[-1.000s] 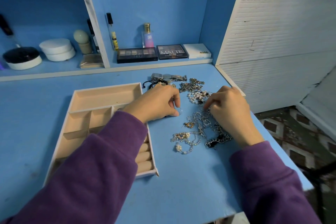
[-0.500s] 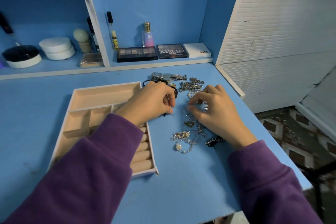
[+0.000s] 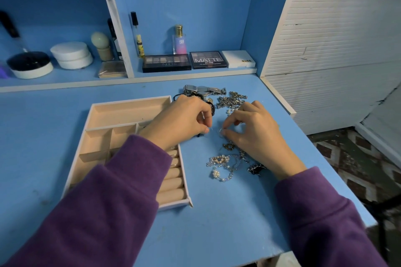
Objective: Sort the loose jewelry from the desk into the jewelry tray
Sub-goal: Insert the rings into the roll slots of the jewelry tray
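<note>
Jewelry (image 3: 223, 162) lies heaped on the bench (image 3: 217, 223) between tray (image 3: 130, 100) and right edge (bare toward the front edge); left hand (image 3: 184, 121) and right hand (image 3: 256, 136) pinch a thin silver piece (image 3: 219, 130), fingers clamped together.

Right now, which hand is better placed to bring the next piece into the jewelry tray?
Probably the left hand: it lies over the right edge of the jewelry tray, its sleeve over the compartments. The right hand pinches a small silver piece over the loose jewelry, farther from the tray.
</note>
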